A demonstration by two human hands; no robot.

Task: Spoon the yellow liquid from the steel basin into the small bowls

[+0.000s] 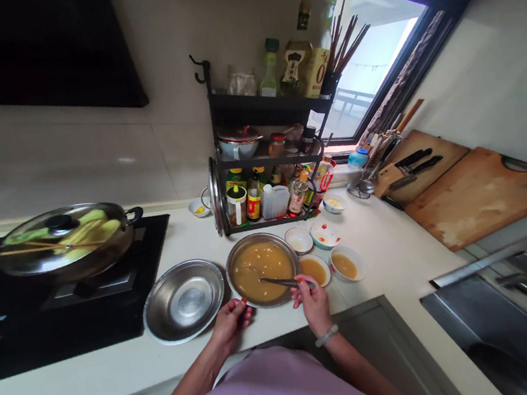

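Note:
A round metal bowl holds brownish-yellow soup with small pale bits floating in it. At its front left rim is my left hand, with thumb and fingers closed on the edge. My right hand, wearing a bracelet, grips the dark handle of a ladle. The ladle slants down to the left, and its head is hidden in the soup. Just right of the metal bowl, a small bowl of soup sits close to my right hand. Another small bowl of soup stands further right.
An empty metal basin stands left. Behind are a white bowl, a patterned bowl and a black rack of bottles. A lidded pan sits on the stove; cutting boards and a sink are right.

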